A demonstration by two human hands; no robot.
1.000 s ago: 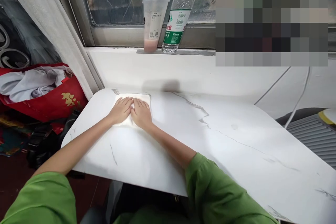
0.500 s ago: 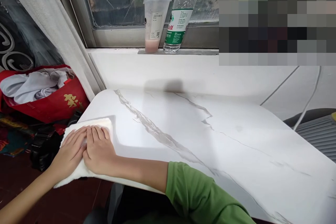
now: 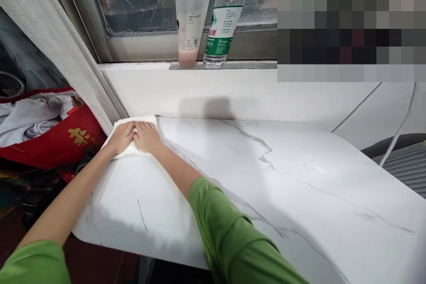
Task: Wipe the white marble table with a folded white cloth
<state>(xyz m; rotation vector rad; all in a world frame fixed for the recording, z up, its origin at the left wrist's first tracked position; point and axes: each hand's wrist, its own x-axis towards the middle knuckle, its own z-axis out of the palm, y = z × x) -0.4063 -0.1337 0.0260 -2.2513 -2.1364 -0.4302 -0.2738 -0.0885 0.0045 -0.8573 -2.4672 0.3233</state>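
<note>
A white cloth (image 3: pixel 131 153) lies spread at the far left corner of the white marble-patterned table (image 3: pixel 233 168), against the wall. My left hand (image 3: pixel 122 137) rests flat on it, fingers stretched forward. Close beside it, my right hand (image 3: pixel 146 136) also presses flat on the cloth, its fingers extended. The two hands touch or nearly touch near the thumbs. Both palms and the cloth beneath them are hidden.
On the window ledge stand a domed plastic cup (image 3: pixel 191 22) with pink drink and a water bottle (image 3: pixel 223 31) with a green-white label. Left of the table are a curtain (image 3: pixel 49 26) and a red bag (image 3: pixel 80 135) holding clothes. A cable (image 3: pixel 399 124) hangs at right.
Both hands and the cloth have moved from the table's near left edge forward to its far left corner, by the wall. The camera view has shifted slightly.
</note>
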